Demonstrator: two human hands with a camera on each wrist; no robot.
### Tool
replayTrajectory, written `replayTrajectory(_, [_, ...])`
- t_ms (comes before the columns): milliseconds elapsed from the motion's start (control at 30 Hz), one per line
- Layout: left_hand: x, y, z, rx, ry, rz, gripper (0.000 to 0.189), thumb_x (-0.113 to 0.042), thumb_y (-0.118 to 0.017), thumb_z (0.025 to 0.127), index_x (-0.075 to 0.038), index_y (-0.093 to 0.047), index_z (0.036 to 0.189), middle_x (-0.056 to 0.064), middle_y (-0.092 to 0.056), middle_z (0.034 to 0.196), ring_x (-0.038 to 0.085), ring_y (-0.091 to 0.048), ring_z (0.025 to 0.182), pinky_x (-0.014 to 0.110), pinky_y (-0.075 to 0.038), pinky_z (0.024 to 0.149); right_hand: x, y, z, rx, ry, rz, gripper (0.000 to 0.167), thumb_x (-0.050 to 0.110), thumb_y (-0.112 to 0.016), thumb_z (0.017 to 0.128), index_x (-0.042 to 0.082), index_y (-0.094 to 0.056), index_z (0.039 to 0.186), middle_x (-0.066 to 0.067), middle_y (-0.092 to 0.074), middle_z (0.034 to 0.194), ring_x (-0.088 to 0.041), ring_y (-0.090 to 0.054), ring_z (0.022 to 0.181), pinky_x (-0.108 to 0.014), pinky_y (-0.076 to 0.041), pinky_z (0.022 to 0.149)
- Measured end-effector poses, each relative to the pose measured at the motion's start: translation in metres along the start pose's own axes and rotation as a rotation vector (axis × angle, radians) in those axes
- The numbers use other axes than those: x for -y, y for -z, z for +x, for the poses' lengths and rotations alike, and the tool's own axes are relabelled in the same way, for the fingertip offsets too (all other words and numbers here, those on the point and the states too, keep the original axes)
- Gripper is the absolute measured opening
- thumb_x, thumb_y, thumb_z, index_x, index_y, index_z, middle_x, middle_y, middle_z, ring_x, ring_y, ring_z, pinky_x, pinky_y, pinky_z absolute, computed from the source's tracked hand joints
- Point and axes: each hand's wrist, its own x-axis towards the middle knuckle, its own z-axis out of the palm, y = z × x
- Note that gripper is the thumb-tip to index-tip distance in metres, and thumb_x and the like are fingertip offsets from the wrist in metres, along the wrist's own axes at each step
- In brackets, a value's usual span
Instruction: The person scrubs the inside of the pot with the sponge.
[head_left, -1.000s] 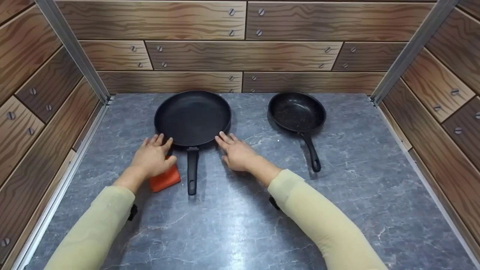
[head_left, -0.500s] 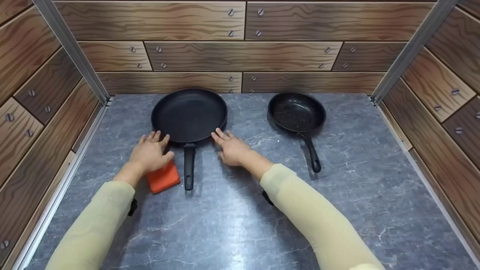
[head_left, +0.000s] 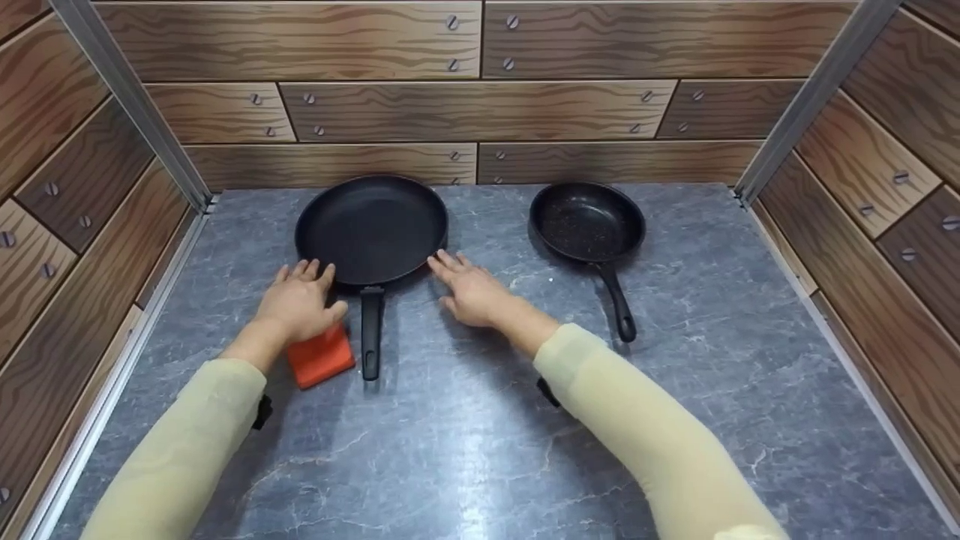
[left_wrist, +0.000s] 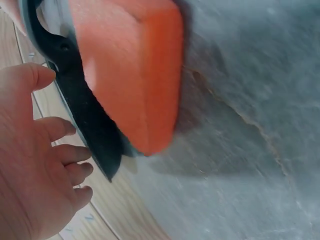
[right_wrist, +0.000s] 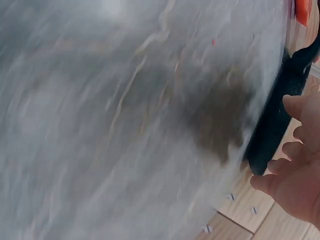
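A large black frying pan [head_left: 373, 225] lies on the grey marbled surface, its handle [head_left: 370, 334] pointing toward the person. My left hand [head_left: 298, 304] has its fingers extended at the pan's lower left rim. On the opposite side, the fingertips of my right hand [head_left: 472, 291] are right at the lower right rim. Under and beside my left palm sits a folded orange cloth [head_left: 321, 358], partly hidden by the hand. In the left wrist view the cloth [left_wrist: 135, 65] looks thick and stands close to the pan's side [left_wrist: 92, 120]. Neither hand curls round anything.
A smaller speckled black frying pan [head_left: 587, 223] lies to the right, its handle angled toward the front right. Wood-patterned walls [head_left: 480, 112] with metal corner posts [head_left: 814, 101] enclose the surface at the back and both sides.
The large pan has shifted slightly left and away from the person, with both hands staying at its rim. The orange cloth shows more below the left hand. The camera view has shifted slightly.
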Motion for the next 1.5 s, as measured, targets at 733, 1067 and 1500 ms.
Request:
replayTrajectory(733, [-0.176, 0.032, 0.073, -0.150, -0.254, 0.067, 0.090, -0.072, -0.039, 0.103, -0.012, -0.026, 0.169, 0.023, -0.020, 0.173, 0.040, -0.017, 0.160, 0.052, -0.006, 0.129, -0.165, 0.076, -0.106, -0.181, -0.209, -0.081, 0.073, 0.039, -0.049, 0.112, 0.004, -0.021, 0.169, -0.022, -0.013, 0.174, -0.049, -0.009, 0.159, -0.070, -0.012, 0.123])
replayTrajectory(1067, [-0.247, 0.012, 0.101, -0.097, -0.292, 0.112, 0.092, -0.075, -0.034, 0.103, -0.016, -0.021, 0.171, 0.020, -0.015, 0.175, 0.038, -0.014, 0.161, 0.052, -0.005, 0.129, -0.210, 0.077, -0.138, -0.178, -0.277, -0.097, 0.071, 0.040, -0.046, 0.113, 0.001, -0.022, 0.168, -0.028, -0.016, 0.172, -0.052, -0.012, 0.157, -0.069, -0.014, 0.123])
replayTrajectory(1500, [-0.299, -0.016, 0.127, -0.073, -0.305, 0.112, 0.091, -0.078, -0.030, 0.103, -0.021, -0.017, 0.172, 0.014, -0.011, 0.177, 0.035, -0.008, 0.163, 0.051, -0.005, 0.130, -0.226, 0.060, -0.147, -0.180, -0.303, -0.102, 0.068, 0.042, -0.044, 0.114, 0.003, -0.028, 0.167, -0.027, -0.019, 0.172, -0.054, -0.016, 0.156, -0.072, -0.017, 0.121])
